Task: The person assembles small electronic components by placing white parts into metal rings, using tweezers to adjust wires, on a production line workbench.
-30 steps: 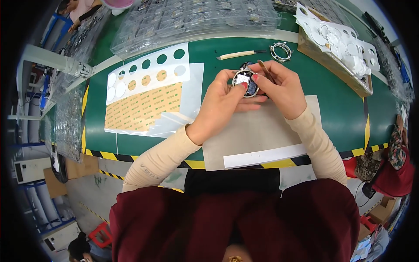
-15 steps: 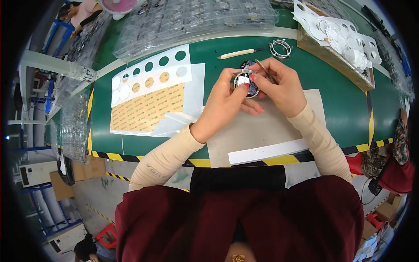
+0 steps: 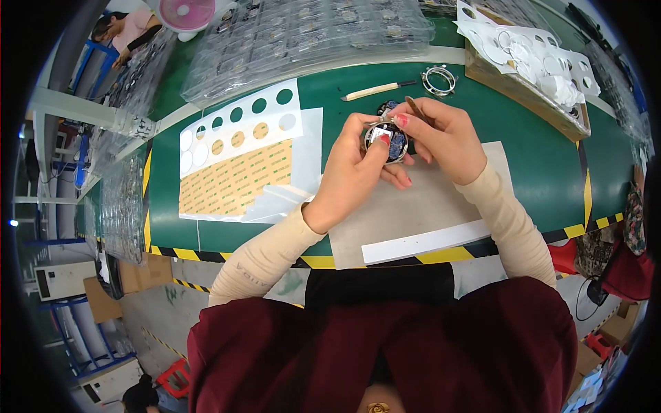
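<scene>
My left hand (image 3: 352,162) is closed around a round silver watch case (image 3: 393,160), its thumb pressed on a white part inside. Dark blue circuitry (image 3: 397,144) shows within the metal ring. Close against it, my right hand (image 3: 447,141) pinches at the upper rim of the case with thumb and forefinger. A slim brownish tool (image 3: 416,108), like tweezers, sticks out from the right fingers; its tip is hidden. Behind the case sits another dark round part (image 3: 387,107), partly covered by the fingers. Both hands are above a grey-beige mat (image 3: 441,199).
Beyond the hands lie a wooden-handled knife (image 3: 375,90) and a silver ring-shaped case (image 3: 439,80). On the left is a sheet of round adhesive stickers (image 3: 237,175). A cardboard box (image 3: 523,93) of white scraps stands right, stacked clear trays (image 3: 310,41) behind. A white strip (image 3: 423,242) lies nearest me.
The watch case has turned slightly between my hands, showing more of its blue circuitry. The right fingers have shifted a little on its upper rim. The whole view has moved slightly.
</scene>
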{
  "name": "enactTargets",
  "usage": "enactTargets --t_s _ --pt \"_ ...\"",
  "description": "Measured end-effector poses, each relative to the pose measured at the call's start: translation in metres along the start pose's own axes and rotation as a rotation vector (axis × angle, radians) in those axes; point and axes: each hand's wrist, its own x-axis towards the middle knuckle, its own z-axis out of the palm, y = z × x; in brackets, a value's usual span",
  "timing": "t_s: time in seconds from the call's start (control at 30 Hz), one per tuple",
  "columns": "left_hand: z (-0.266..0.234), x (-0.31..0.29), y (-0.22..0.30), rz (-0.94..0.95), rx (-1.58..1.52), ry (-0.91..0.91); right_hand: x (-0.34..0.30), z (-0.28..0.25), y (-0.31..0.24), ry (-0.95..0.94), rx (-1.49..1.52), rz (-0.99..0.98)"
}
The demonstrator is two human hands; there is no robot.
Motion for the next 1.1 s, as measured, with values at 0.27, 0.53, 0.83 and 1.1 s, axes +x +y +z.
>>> enactTargets --t_s 0.27,0.53,0.83,1.1 --pt "0.004 -0.003 0.001 -0.057 0.042 -0.032 0.003 -0.006 -0.003 -0.023 -0.089 0.101" --pt "0.006 -0.004 0.002 -0.066 0.066 -0.03 0.005 -0.01 0.002 -0.012 -0.01 0.103" --pt "0.007 -0.004 0.005 -0.052 0.023 -0.074 0.006 -0.01 0.007 0.006 0.04 0.137" --pt "0.007 -0.006 0.006 -0.012 0.03 -0.108 0.005 -0.008 0.003 -0.012 -0.076 0.144"
